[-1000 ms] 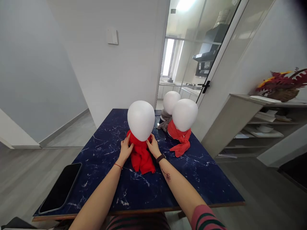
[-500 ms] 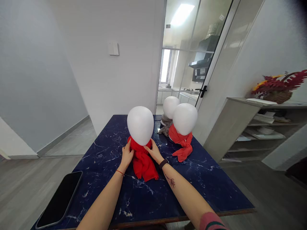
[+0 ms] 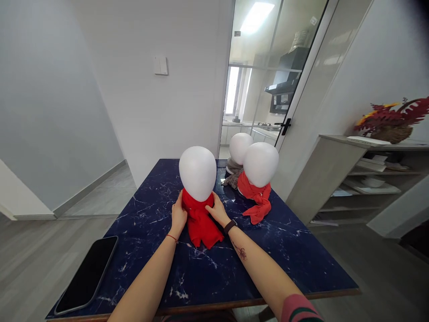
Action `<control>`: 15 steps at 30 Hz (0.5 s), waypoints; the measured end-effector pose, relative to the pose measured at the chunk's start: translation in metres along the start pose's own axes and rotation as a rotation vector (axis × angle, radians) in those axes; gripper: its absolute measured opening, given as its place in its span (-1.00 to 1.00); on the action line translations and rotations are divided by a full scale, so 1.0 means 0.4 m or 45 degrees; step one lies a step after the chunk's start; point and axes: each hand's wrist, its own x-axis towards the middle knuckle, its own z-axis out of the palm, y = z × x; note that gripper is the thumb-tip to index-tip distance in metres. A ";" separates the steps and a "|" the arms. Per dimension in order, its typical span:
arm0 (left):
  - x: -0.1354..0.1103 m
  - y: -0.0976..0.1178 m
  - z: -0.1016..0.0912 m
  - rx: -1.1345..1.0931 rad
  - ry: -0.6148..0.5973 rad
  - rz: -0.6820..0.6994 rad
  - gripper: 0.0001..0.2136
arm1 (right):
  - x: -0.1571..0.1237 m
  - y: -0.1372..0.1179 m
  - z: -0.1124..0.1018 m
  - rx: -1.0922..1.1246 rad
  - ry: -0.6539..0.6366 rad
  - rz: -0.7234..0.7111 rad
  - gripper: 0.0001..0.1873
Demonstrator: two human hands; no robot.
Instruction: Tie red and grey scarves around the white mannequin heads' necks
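A white mannequin head [image 3: 197,172] stands upright on the dark blue marbled table [image 3: 201,279]. Round its neck is a bright red scarf [image 3: 203,228], knotted in front with its ends hanging onto the tabletop. My left hand [image 3: 178,214] is closed on the scarf at the left of the neck. From the right side, my right hand [image 3: 217,210] grips the scarf too, its thumb on the front near the knot. The fingertips of both hands are partly hidden behind the cloth.
Behind to the right stand a mannequin head [image 3: 261,163] in a coral-red scarf [image 3: 258,201] and another head [image 3: 240,147] in a grey-brown scarf [image 3: 233,176]. A black phone [image 3: 87,273] lies at the table's left edge. Beyond are a glass door [image 3: 258,89] and a shelf unit [image 3: 311,179].
Both hands have shifted slightly at the neck of the scarf, and its hanging ends lie a little differently. The whole view has moved slightly.
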 end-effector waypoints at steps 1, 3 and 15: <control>0.000 -0.003 0.001 -0.015 0.017 -0.001 -0.28 | -0.001 0.002 0.001 -0.010 0.017 -0.011 -0.24; 0.001 -0.007 0.003 -0.017 0.048 -0.029 -0.27 | -0.002 0.005 0.003 -0.031 0.051 -0.031 -0.25; 0.005 -0.013 -0.001 0.000 0.199 -0.181 -0.36 | -0.006 -0.008 -0.003 -0.113 0.070 -0.021 -0.29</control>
